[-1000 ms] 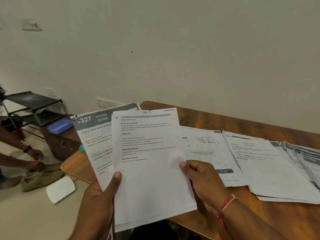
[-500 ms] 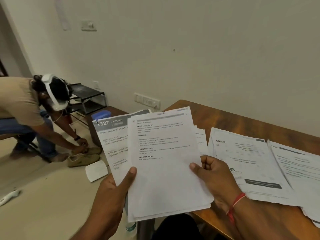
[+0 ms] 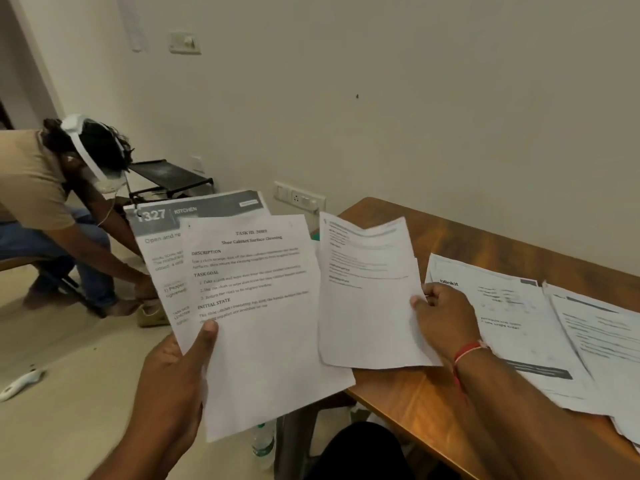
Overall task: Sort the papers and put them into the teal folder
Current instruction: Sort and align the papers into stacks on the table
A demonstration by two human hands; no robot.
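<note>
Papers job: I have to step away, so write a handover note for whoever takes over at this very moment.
Left hand grips the stack, held off the table's left end.
Right hand pinches a single sheet by its right edge, over the table corner.
Loose papers lie spread on the table to the right.
Teal folder: not clearly in view.
Done: nothing seen filed.
Left: sort the rest, put all into the folder.

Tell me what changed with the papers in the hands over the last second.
The right hand has drawn the top sheet off the stack and carried it rightward over the table corner, still pinching it. That uncovered the Shoe Cabinet Surface Cleaning sheet. The left hand still grips the remaining stack, 1327 Kitchen sheet behind. The spread papers on the table lie as before.
</note>
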